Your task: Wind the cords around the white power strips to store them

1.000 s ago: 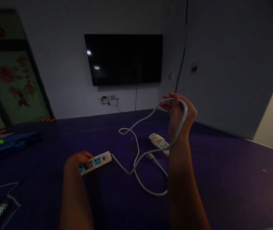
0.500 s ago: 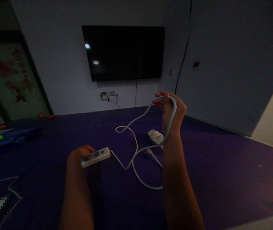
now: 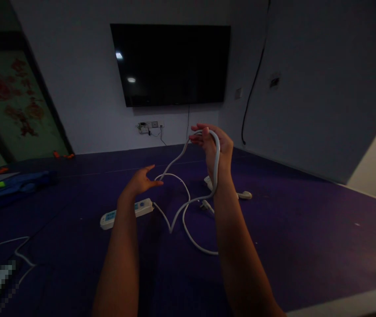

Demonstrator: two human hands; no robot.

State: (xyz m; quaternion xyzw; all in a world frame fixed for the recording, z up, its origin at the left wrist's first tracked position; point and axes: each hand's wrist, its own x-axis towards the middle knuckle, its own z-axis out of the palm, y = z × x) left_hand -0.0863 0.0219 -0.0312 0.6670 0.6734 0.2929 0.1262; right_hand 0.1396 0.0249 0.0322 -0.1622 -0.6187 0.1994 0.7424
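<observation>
The right hand (image 3: 217, 147) was clamped on the white power cord (image 3: 217, 160), held up above the purple surface (image 3: 306, 224). The left hand (image 3: 138, 182) hovered nearby, thumb and fingers apart (whether it touched the cord, I couldn't tell). The power strip (image 3: 144, 208) lay partly behind the left forearm (image 3: 120, 264), well inside the far edge (image 3: 108, 152); broad room stretched rightward toward the side wall (image 3: 306, 127).

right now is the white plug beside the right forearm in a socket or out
Out: the white plug lies loose on the purple surface, its prongs exposed, with no socket around them.
</observation>
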